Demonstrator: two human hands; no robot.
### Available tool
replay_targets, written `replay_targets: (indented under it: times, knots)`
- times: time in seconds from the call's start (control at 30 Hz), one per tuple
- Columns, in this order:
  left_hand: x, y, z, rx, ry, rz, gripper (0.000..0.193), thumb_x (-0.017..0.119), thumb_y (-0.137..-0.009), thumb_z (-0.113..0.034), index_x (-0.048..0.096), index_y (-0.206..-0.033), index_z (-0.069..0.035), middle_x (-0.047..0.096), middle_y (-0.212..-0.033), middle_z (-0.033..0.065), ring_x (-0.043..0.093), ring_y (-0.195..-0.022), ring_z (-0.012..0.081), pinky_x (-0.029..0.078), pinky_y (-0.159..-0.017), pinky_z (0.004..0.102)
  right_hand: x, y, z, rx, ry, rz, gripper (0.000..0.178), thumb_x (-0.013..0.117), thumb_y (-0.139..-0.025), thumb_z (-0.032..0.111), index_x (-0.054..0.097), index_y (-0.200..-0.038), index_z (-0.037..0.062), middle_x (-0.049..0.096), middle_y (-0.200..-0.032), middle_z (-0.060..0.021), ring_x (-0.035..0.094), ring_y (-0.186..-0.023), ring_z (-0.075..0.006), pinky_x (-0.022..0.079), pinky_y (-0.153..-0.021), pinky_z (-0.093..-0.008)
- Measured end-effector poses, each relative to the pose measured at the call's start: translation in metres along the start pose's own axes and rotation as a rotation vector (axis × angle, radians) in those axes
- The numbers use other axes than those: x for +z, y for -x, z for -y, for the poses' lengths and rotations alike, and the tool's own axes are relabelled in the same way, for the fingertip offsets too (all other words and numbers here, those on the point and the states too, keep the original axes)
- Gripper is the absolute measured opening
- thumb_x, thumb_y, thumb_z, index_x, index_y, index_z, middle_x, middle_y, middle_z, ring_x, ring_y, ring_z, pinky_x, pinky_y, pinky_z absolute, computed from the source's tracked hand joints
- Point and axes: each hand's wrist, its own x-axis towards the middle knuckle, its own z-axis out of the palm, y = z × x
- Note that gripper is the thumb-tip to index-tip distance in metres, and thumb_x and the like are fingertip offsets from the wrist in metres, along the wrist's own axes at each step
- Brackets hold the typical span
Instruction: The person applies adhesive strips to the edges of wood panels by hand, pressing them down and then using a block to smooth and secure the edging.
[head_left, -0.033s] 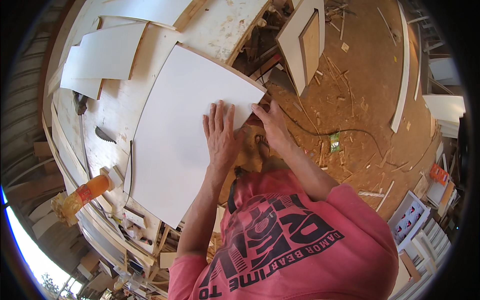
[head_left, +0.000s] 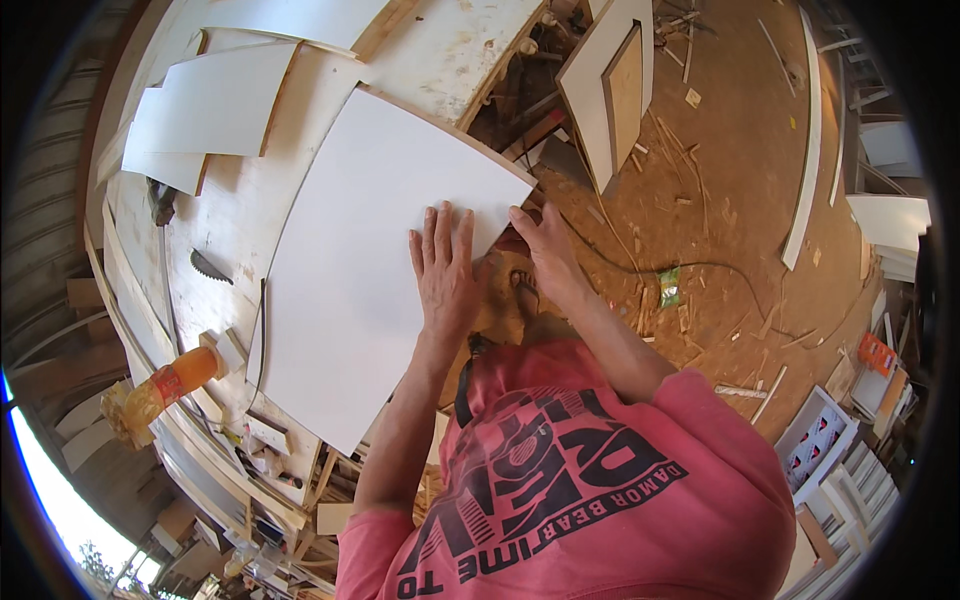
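Note:
A large white panel [head_left: 350, 230] with a bare wood-coloured edge lies on the white worktable [head_left: 225, 215]. Flat on its face, near the right side, rests my left hand [head_left: 446, 285] with the fingers stretched out. My right hand [head_left: 550, 252] grips the panel's right edge below the corner, thumb on top. Its other fingers are hidden below the edge. Along the panel's left edge runs a thin dark strip [head_left: 262, 335].
Left on the table are a dark toothed blade [head_left: 210, 268], a bottle of orange liquid [head_left: 175, 390] and stacked white boards [head_left: 220, 100]. A white board [head_left: 590, 95] leans beyond the table's right edge. A dark cable [head_left: 700, 263] crosses the scrap-strewn brown floor [head_left: 740, 190].

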Motion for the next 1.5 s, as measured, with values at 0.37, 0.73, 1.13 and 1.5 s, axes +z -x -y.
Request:
replay_targets:
  times: [0.37,0.73,1.13,1.5]
  knots:
    - [-0.025,0.016,0.027,0.024,0.254,-0.031,0.060,0.065,-0.085,-0.031,0.042,-0.135,-0.008,0.036,-0.143,0.0160,0.028,-0.137,0.0328,0.019,-0.114,0.0481,0.004,-0.004,0.001,-0.018,-0.088,0.105,0.042,0.044,-0.099,0.034,0.041,-0.131,0.0058,0.053,-0.122,-0.0099,0.057,-0.106,-0.0209,0.049,-0.089,-0.0364]
    - [-0.127,0.202,0.210,-0.790,0.052,-0.729,0.019,0.054,-0.092,-0.019,0.059,-0.101,-0.003,0.061,-0.098,0.0159,0.056,-0.096,0.0352,0.044,-0.084,0.0423,-0.004,0.013,-0.026,0.083,-0.121,0.042,0.050,0.049,-0.093,0.049,0.045,-0.127,0.0113,0.059,-0.110,-0.0109,0.058,-0.096,-0.0219,0.048,-0.085,-0.0363]
    - [-0.157,0.207,0.418,-0.950,-0.189,-0.207,0.076,0.064,-0.078,-0.049,0.041,-0.132,-0.002,0.049,-0.126,0.0258,0.050,-0.114,0.0443,0.042,-0.095,0.0496,-0.037,0.115,-0.100,-0.002,0.554,-0.128,0.051,0.051,-0.095,0.031,0.035,-0.136,0.0043,0.055,-0.106,-0.0139,0.061,-0.083,-0.0192,0.052,-0.070,-0.0315]
    - [-0.206,0.199,0.327,-0.519,0.246,-0.390,0.063,0.066,-0.084,-0.025,0.039,-0.138,-0.006,0.044,-0.130,0.0215,0.047,-0.117,0.0359,0.042,-0.095,0.0436,0.044,0.264,-0.134,-0.097,0.520,-0.091,0.046,0.052,-0.097,0.026,0.040,-0.134,0.0030,0.058,-0.105,-0.0107,0.061,-0.089,-0.0169,0.051,-0.077,-0.0292]
